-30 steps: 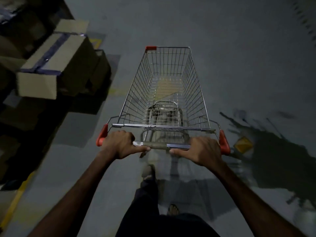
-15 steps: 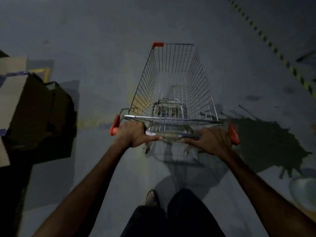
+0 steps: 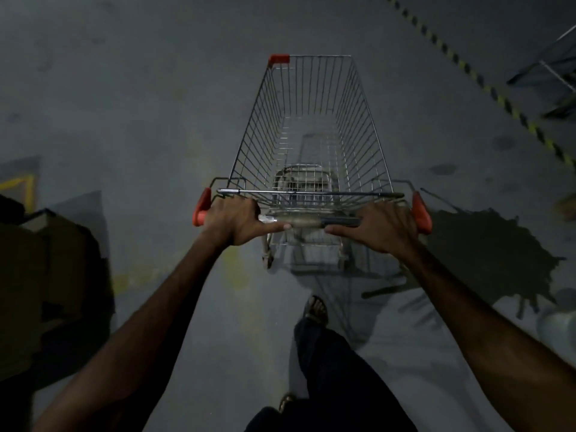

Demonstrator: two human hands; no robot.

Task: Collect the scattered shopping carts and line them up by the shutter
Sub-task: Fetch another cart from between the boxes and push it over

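Mid-transport: left hand (image 3: 233, 220) & right hand (image 3: 381, 225) both grasp cart (image 3: 307, 126) handle; next, steer past striped line (image 3: 486, 85) ahead-right of cart, probably twd shutter.

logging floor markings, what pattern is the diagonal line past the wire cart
Yellow and black stripes on the diagonal floor line, clearest in the head view.
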